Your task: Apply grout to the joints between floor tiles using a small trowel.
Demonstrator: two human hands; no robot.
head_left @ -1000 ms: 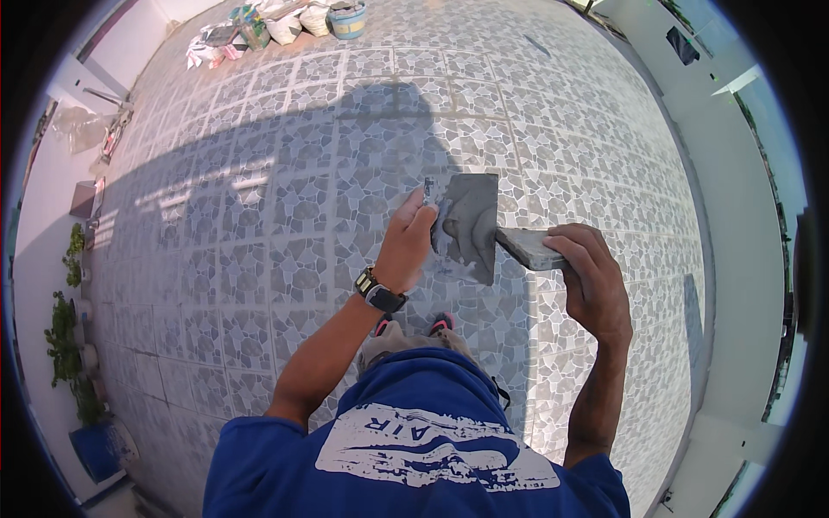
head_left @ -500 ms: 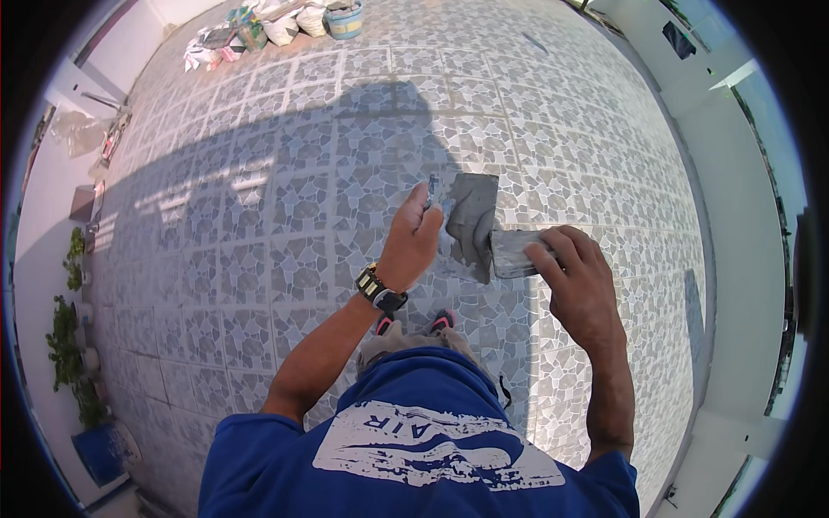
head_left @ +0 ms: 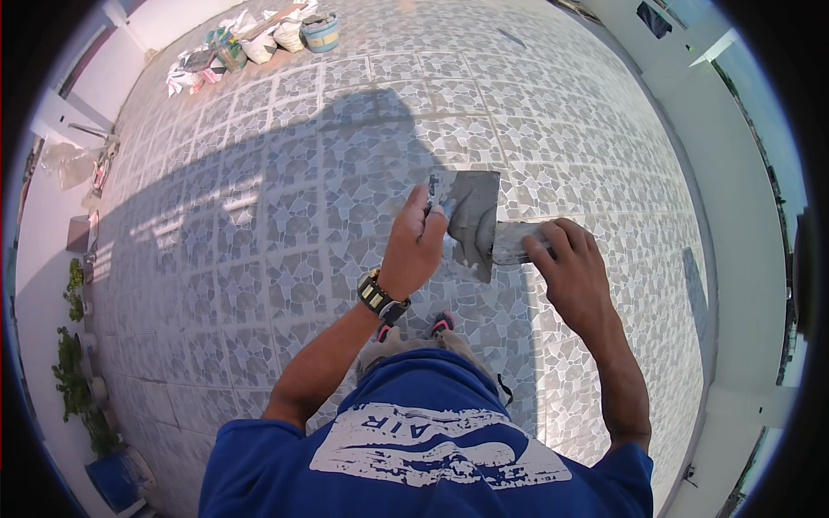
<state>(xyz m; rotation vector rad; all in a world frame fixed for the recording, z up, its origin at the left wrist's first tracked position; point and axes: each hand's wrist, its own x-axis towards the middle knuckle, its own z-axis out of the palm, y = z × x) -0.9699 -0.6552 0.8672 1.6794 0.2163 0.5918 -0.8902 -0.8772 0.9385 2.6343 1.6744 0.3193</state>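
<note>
My left hand (head_left: 411, 250), with a watch at the wrist, grips the left edge of a flat rectangular trowel (head_left: 443, 183). Its thumb lies near the upper left corner. Grey wet mortar (head_left: 475, 211) is spread thickly across the trowel's face. From the right, my right hand (head_left: 574, 281) pinches a flat, grey-smeared scraper (head_left: 513, 243) between thumb and fingers. The scraper's left edge meets the trowel's lower right side, seemingly touching it. Both tools are held up in front of me, over the floor.
Stone-patterned tiles (head_left: 302, 233) cover the floor, partly in my shadow. Sacks (head_left: 259, 47) and a blue bucket (head_left: 320, 34) stand at the far left. Potted plants (head_left: 72, 371) and a blue drum (head_left: 117, 479) line the left wall. A white wall (head_left: 734, 216) runs along the right.
The scraper has shifted slightly up against the trowel's right side. More of the trowel's upper left corner shows beside my left thumb. The view has turned a little.
</note>
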